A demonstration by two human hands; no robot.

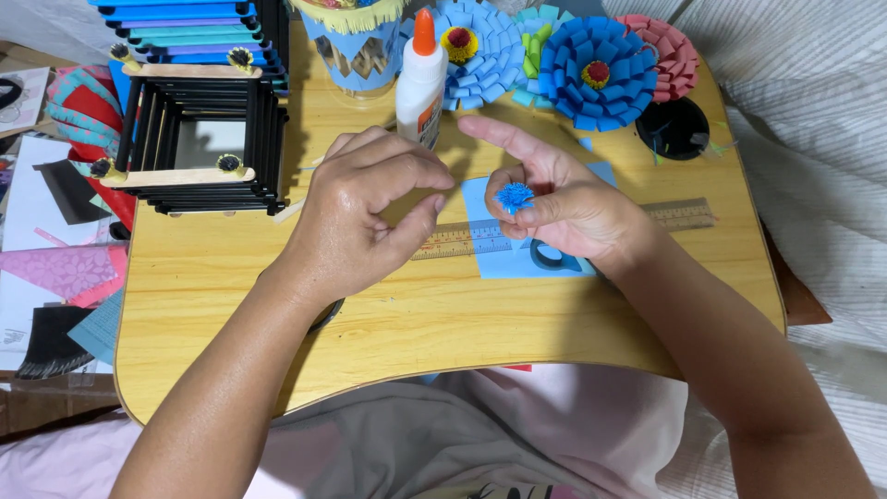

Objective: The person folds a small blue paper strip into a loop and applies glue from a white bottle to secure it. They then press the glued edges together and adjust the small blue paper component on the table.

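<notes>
2 hands work over a wooden table. Far left sits a black stick frame, pushed aside. The left hand curls with thumb and forefinger nearly pinched, holding nothing I can make out. A glue bottle stands close behind. The right hand pinches a small blue fringed tuft upright above a ruler, fringe exposed. Blue paper flowers rest beyond.

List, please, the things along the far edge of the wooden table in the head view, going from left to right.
Black stick frame → white glue bottle → light blue paper flower → dark blue paper flower → pink paper flower.
</notes>
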